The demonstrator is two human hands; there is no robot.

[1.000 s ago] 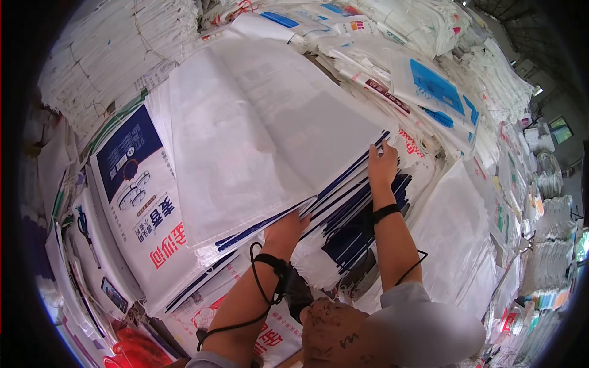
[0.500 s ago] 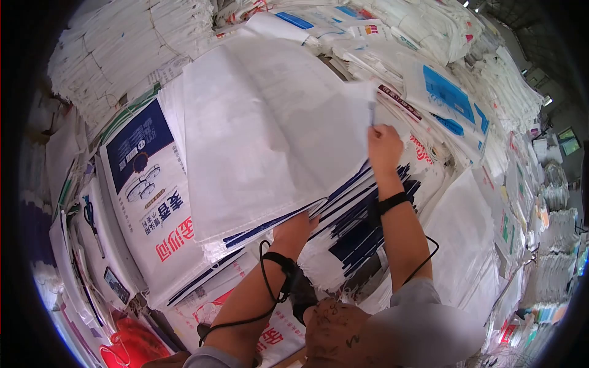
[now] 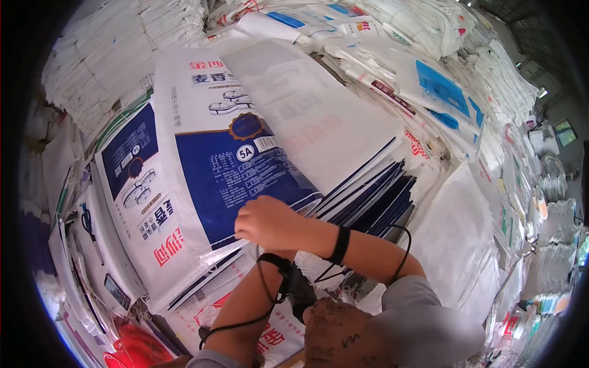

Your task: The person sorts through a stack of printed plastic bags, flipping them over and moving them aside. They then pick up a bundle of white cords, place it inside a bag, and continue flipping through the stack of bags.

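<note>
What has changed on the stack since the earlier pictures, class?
The top sack has turned over leftward, showing its blue printed side. The right hand moved left from the stack's right corner to the near edge. Scissors and phone stayed put.

Access from above: open room extends over the printed bag [image 3: 230, 178] and the plain white bag [image 3: 294, 110] beside it. Access from the near side: obstructed by the right hand [image 3: 267, 224] and right forearm [image 3: 325, 238], which cross above the left wrist [image 3: 276, 260]. A cable [image 3: 406, 251] loops beside the right forearm. The fanned bag edges [image 3: 374, 193] leave only narrow slits.
</note>
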